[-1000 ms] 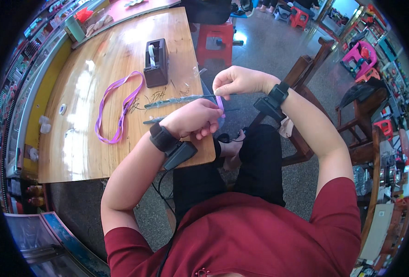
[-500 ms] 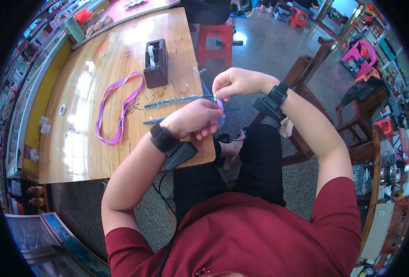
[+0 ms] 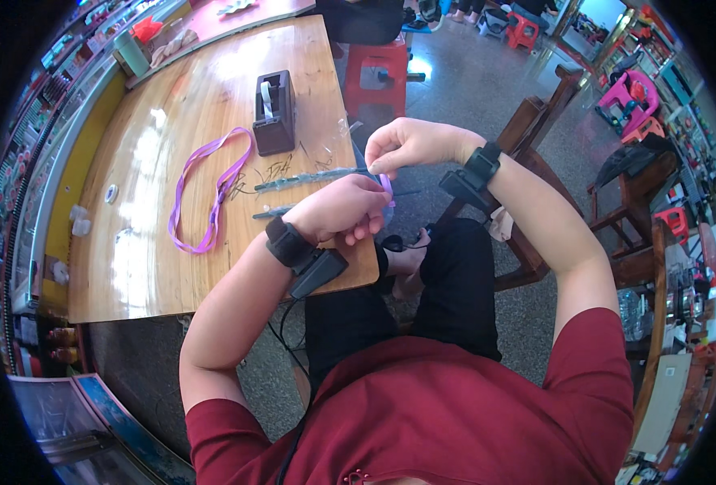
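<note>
A short piece of purple ribbon (image 3: 386,186) shows between my hands at the table's right edge. My left hand (image 3: 351,206) is closed, its thumb and forefinger pinching this ribbon, while its lower fingers curl loosely. Just above it, my right hand (image 3: 406,149) pinches thumb and fingertips at the ribbon's upper end. A thin dark stick in clear wrapping (image 3: 313,176) runs from the table toward my right fingertips; I cannot tell whether they touch it. Part of a second dark stick (image 3: 273,212) lies beneath my left hand. A long purple ribbon loop (image 3: 181,182) rests on the wood.
Behind my hands stands a black tape dispenser (image 3: 274,121) on the wooden table (image 3: 143,275). A small tape roll (image 3: 111,194) lies at the left. Beyond the table's right edge are a red stool (image 3: 374,73) and wooden chairs (image 3: 528,121).
My right hand has shifted slightly left, its fingertips staying close to the ribbon's upper end. My left hand keeps its pinch and has hardly moved.
</note>
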The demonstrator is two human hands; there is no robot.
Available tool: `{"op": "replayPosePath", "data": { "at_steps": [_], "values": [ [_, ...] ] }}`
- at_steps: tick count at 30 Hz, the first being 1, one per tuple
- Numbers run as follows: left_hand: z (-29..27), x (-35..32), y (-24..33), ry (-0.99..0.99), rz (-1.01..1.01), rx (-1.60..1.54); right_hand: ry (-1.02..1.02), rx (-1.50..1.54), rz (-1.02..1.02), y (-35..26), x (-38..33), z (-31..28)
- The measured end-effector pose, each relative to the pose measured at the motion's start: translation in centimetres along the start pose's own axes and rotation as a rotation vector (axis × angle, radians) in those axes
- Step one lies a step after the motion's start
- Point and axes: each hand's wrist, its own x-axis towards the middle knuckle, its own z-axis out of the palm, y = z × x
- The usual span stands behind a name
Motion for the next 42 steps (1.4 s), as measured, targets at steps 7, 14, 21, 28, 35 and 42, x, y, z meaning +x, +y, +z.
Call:
{"op": "replayPosePath", "data": {
  "at_steps": [7, 14, 21, 28, 35, 42],
  "values": [
    [0.0, -0.1, 0.1, 0.003, -0.006, 0.007, -0.021, -0.065, 0.062, 0.4, 0.0, -0.3],
    [0.1, -0.1, 0.2, 0.007, -0.001, 0.025, -0.028, -0.091, 0.057, 0.4, -0.1, -0.3],
    [0.1, 0.2, -0.1, 0.018, 0.004, 0.014, 0.038, -0.271, 0.062, -0.6, -0.6, 0.2],
    [0.1, -0.3, 0.0, 0.027, 0.008, 0.021, 0.182, -0.77, 0.103, -2.9, -1.1, 1.1],
    [0.1, 0.0, -0.1, 0.025, 0.004, 0.005, 0.171, -0.668, -0.215, -0.3, -1.2, 0.6],
    [0.2, 0.0, -0.1, 0.046, -0.01, 0.016, -0.053, -0.931, -0.286, -2.1, 0.3, 0.6]
  ]
}}
